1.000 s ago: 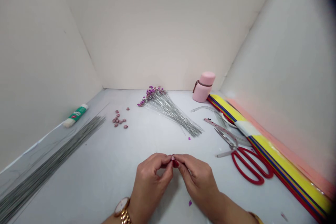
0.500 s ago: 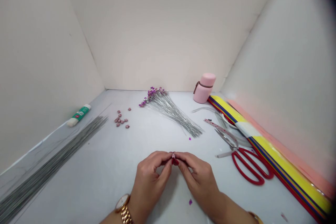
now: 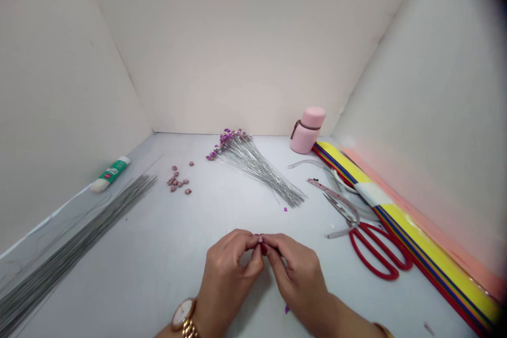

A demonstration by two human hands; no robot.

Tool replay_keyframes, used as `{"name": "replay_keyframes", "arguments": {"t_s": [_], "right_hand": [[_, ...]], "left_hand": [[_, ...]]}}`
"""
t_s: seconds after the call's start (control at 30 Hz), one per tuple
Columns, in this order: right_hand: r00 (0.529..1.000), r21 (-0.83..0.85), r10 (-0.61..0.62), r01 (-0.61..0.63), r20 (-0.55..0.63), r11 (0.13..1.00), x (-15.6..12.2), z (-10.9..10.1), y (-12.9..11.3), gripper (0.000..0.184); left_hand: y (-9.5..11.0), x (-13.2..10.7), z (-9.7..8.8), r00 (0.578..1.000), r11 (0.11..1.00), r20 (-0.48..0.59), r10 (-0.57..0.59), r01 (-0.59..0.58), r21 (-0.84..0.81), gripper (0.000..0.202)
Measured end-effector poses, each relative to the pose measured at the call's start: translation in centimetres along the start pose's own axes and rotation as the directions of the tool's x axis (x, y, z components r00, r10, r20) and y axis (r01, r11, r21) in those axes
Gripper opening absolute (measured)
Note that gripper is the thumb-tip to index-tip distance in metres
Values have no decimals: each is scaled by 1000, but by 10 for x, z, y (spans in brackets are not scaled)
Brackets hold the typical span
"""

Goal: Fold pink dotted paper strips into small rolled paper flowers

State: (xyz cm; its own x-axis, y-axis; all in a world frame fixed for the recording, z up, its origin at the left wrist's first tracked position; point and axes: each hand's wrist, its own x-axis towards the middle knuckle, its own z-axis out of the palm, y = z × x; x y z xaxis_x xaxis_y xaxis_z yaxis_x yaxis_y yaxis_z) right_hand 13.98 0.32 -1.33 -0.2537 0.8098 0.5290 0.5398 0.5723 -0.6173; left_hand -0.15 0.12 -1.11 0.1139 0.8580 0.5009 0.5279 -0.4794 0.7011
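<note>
My left hand (image 3: 232, 264) and my right hand (image 3: 298, 269) meet low in the middle of the view, thumbs and forefingers pinched together. Between their fingertips is a small pale pink piece (image 3: 260, 240), mostly covered, so its exact shape is hidden. Several small dusty-pink stars (image 3: 178, 182) lie loose on the table to the far left of the hands. Beyond the hands rests a fanned bundle of silver wire stems (image 3: 263, 169) with purple and pink tips (image 3: 233, 137). One purple scrap (image 3: 287, 309) is beside my right wrist, another purple scrap (image 3: 285, 209) farther off.
Grey wires (image 3: 79, 243) and a green glue stick (image 3: 111, 174) lie left. On the right are red-handled scissors (image 3: 380, 251), a patterned strip (image 3: 330, 190), clear tubing (image 3: 311, 162) and coloured sheets (image 3: 428, 243). A pink flask (image 3: 308, 130) stands by the back wall (image 3: 253, 53).
Both hands stay together at nearly the same spot, with fingers and thumbs slightly shifted around the small piece. The view has moved slightly. My right hand now partly covers the nearer purple scrap.
</note>
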Motion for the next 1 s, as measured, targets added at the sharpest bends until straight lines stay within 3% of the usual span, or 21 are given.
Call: {"name": "replay_keyframes", "arguments": {"t_s": [0.1,0.2,0.43,0.6,1.0], "right_hand": [[993,75,103,-107,52,991,2,-2,2,17],[980,159,173,-187,98,970,3,-5,2,21],[995,102,82,-88,64,991,3,-7,0,20],[997,111,64,-67,32,992,2,-9,1,19],[991,96,76,-87,114,992,2,-9,6,20]], "left_hand": [[-1,0,-3,992,989,79,-96,104,-106,13],[-2,0,-7,987,978,117,-109,127,-164,17],[0,-1,-8,992,976,92,-86,102,-191,22],[0,-2,-7,985,971,115,-131,151,-186,20],[-1,0,-12,980,998,197,-33,43,-44,16]]}}
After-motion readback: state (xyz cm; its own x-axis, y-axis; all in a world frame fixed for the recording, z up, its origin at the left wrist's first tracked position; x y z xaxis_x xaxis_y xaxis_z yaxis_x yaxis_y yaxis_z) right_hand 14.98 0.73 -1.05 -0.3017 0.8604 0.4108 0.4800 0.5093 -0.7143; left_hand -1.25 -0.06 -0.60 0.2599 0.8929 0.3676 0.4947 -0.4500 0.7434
